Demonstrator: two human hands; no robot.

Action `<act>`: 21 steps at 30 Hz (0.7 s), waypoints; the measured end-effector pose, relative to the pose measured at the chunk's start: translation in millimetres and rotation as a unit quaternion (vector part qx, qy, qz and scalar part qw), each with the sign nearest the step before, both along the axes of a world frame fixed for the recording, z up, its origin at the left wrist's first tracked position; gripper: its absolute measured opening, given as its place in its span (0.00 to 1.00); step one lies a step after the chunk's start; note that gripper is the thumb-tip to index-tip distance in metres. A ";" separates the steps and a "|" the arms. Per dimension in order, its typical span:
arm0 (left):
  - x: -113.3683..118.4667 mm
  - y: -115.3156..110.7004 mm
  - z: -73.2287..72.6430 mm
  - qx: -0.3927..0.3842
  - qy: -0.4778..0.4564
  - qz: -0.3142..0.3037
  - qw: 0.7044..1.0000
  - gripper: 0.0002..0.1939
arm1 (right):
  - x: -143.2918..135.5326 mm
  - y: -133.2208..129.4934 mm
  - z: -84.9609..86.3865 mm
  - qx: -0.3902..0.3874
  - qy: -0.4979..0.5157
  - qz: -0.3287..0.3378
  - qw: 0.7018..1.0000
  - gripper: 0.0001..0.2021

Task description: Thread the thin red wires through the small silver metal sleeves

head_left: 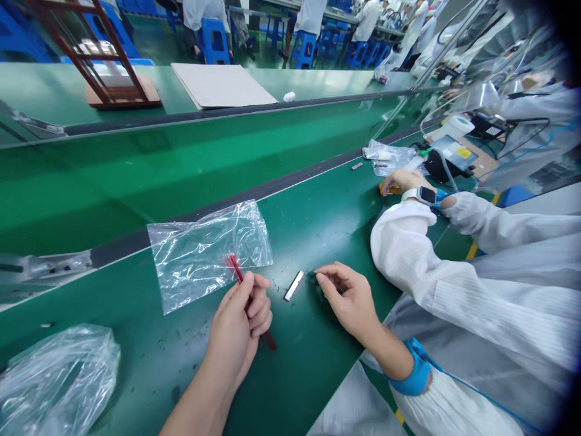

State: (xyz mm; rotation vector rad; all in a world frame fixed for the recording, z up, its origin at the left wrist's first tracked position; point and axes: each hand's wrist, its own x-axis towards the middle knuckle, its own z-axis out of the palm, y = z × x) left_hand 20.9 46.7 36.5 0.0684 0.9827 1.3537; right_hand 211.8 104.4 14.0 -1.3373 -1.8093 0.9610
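Observation:
My left hand point(242, 321) is closed around a bundle of thin red wires point(235, 267). Their frayed ends stick out above the fingers, and the other end shows below the palm. Just right of that hand a small silver connector strip point(295, 286) with dark teeth along its edge lies on the green tabletop. My right hand point(347, 297) hovers on the strip's other side, thumb and forefinger brought together. Whatever sits between those fingertips is too small to make out. A blue band point(411, 368) circles my right wrist.
A clear plastic bag point(209, 251) lies flat behind my left hand; another crumpled bag point(68, 375) is at lower left. Beyond runs a green conveyor belt point(181, 163). To the right, a co-worker's hand point(402, 180) with a watch works near bags and a device point(454, 151).

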 end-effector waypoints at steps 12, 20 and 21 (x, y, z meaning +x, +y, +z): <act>0.0 -1.0 3.3 0.038 -0.053 0.074 0.995 0.16 | -23.0 -70.1 13.1 -0.156 -0.021 0.157 0.975 0.07; 0.7 -1.2 4.8 0.045 -0.053 0.086 0.994 0.19 | -25.3 -70.0 18.1 -0.112 -0.063 0.163 0.978 0.08; -0.7 -1.1 5.2 0.049 -0.053 0.092 0.993 0.19 | -19.1 -70.4 19.1 -0.109 -0.062 0.169 0.978 0.08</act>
